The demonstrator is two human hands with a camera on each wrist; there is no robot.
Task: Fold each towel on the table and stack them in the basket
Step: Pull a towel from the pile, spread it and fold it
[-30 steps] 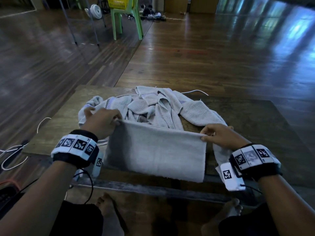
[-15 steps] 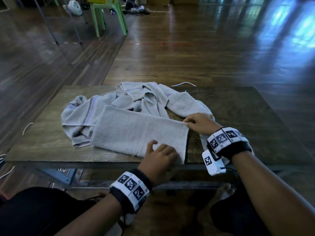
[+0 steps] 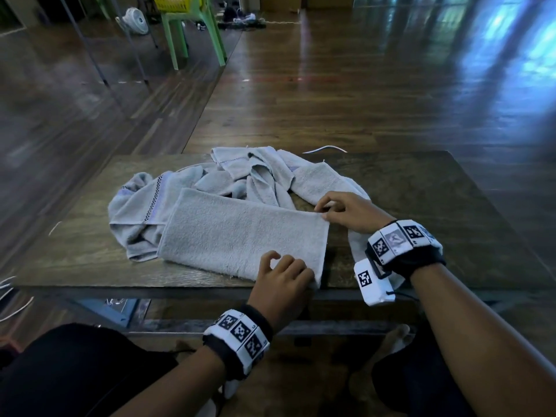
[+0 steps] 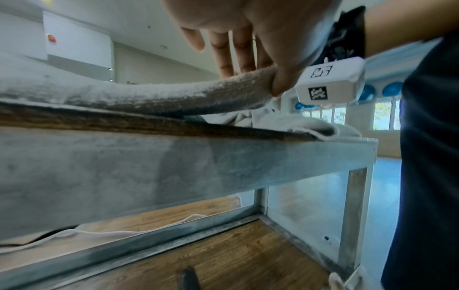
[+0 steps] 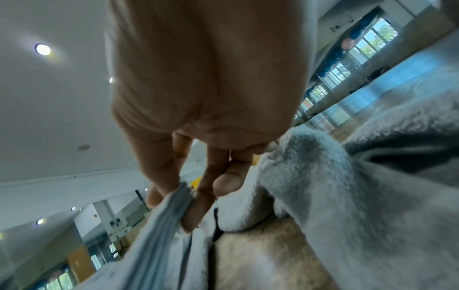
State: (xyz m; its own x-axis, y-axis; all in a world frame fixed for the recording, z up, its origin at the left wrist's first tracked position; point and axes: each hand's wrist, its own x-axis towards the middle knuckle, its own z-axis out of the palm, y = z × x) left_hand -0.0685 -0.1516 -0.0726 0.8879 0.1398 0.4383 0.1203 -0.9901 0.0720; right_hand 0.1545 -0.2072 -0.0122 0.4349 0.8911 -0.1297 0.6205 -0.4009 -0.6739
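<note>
Both hands pinch the right-hand end of a folded grey towel on a wooden table.

The folded towel (image 3: pixel 240 236) is a fluffy terry rectangle, its long axis running left to right across the dark, grainy table (image 3: pixel 436 188), overlapping a crumpled towel pile (image 3: pixel 249 176) behind it. The left hand (image 3: pixel 282 284), knuckles up, grips the towel's near right corner at the table edge, thumb underneath. The right hand (image 3: pixel 349 212) pinches the far right corner between thumb and forefinger, its other fingers curled.
</note>
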